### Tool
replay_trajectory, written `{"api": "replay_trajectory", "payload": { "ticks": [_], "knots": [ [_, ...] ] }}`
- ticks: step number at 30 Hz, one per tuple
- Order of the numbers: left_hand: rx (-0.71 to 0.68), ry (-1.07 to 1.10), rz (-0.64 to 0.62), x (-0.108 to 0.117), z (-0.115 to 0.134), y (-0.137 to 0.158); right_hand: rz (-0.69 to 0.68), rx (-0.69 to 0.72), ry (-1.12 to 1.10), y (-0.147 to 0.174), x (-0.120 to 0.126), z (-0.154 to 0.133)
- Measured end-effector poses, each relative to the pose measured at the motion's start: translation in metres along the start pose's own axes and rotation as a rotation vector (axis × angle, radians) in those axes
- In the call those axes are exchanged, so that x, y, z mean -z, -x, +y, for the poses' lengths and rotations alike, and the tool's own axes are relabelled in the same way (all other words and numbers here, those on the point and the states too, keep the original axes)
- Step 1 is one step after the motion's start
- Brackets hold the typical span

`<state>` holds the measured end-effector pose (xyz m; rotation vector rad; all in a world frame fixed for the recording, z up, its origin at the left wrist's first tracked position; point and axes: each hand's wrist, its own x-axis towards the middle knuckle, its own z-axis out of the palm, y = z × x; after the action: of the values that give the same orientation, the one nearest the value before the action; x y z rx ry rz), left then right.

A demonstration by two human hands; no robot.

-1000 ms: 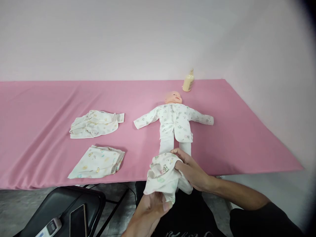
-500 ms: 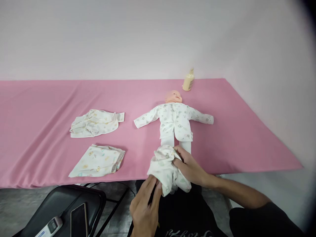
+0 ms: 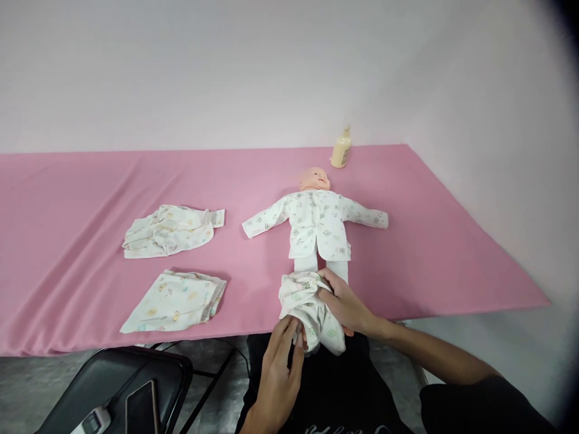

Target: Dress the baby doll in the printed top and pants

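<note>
A baby doll [image 3: 315, 179] lies on its back, head away from me, in a white printed jacket [image 3: 319, 226] with its arms spread. White covering shows on its upper legs. Printed baby pants [image 3: 301, 288] are bunched round its lower legs at the table's front edge. My right hand [image 3: 344, 304] grips the bunched cloth from the right, thumb on top. At the lower left opening, my left hand [image 3: 283, 364] has its fingers closed on the cloth edge, fingertips partly inside. A bit of the doll's foot [image 3: 304, 342] shows there; the rest is hidden.
Left on the pink-covered table [image 3: 262, 181] lie a crumpled printed garment [image 3: 172, 232] and a folded printed cloth [image 3: 176, 301]. A pump bottle [image 3: 341, 149] stands beyond the doll's head. A black chair [image 3: 131, 367] at lower left carries a phone [image 3: 142, 408] and a white device [image 3: 94, 420].
My left hand has shifted slightly right and its fingertips have moved into the cloth opening, where part of the foot now shows. My right hand keeps its grip.
</note>
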<state>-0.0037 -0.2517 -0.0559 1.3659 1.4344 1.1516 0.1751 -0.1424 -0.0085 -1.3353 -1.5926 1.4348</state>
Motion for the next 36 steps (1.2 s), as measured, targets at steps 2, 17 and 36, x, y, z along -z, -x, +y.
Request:
{"api": "replay_trajectory", "payload": {
  "ticks": [2, 17, 36],
  "knots": [
    [-0.189, -0.23, -0.01, 0.002, -0.007, 0.003, 0.032, -0.012, 0.0, 0.002, -0.002, 0.003],
    [-0.485, -0.752, 0.148, -0.021, -0.03, -0.009, -0.083, -0.014, 0.049, 0.033, 0.007, 0.015],
    [-0.515, -0.864, 0.358, -0.046, -0.033, -0.013, 0.044, 0.345, 1.082, 0.01, 0.003, 0.022]
  ]
}}
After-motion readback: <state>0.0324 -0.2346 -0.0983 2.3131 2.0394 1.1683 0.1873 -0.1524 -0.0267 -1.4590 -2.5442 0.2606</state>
